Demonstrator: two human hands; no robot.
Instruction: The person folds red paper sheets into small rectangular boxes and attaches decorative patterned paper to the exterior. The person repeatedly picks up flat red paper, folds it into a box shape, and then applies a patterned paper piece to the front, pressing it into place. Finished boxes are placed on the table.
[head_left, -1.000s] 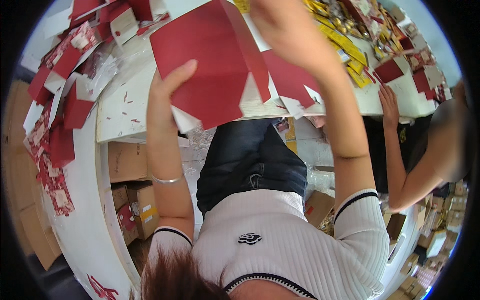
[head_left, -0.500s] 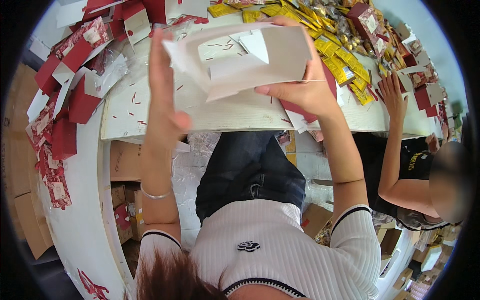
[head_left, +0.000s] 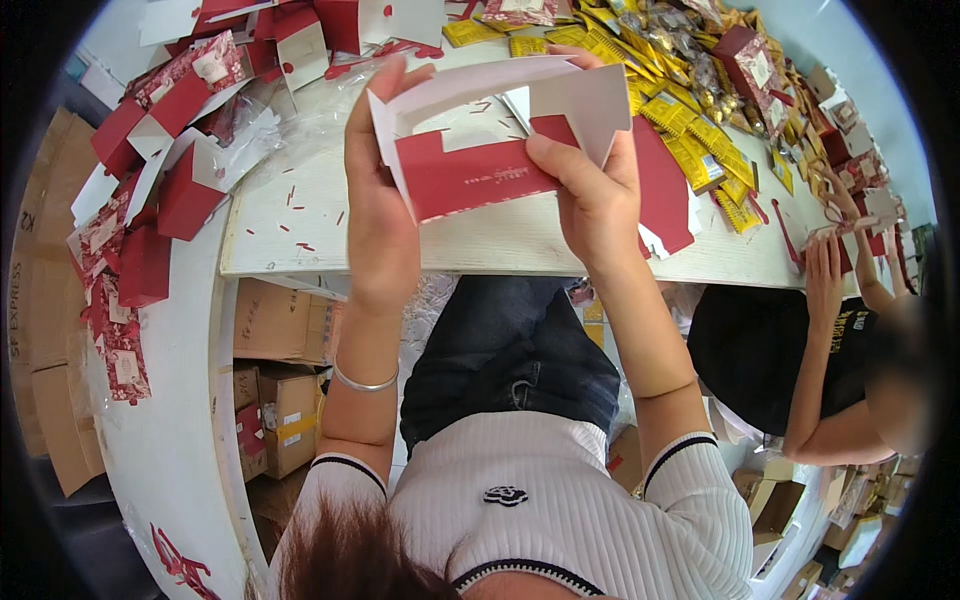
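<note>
Above the table I hold a half-folded paper box (head_left: pixel 470 180), red outside and white inside, its middle open so the tabletop shows through. My right hand (head_left: pixel 600 195) grips its right end, the thumb pressed on the red front panel and the fingers round the back. Against the left end rests my left hand (head_left: pixel 383 210), fingers reaching up along the side and bending over the far corner; its thumb is hidden. Beneath my right hand lies a flat red box blank (head_left: pixel 665 200) with white edges.
Red boxes (head_left: pixel 180 195) pile up at the left, beside clear plastic wrap (head_left: pixel 255 125). Yellow packets (head_left: pixel 690 125) heap at the far right. Small red strips (head_left: pixel 292 212) are scattered on the white table (head_left: pixel 480 250). A co-worker's hands (head_left: pixel 830 255) handle a box at the right.
My left hand has come in from apart to touch the box's left end. The box has turned so its red front panel shows. The co-worker's hands have shifted onto a box.
</note>
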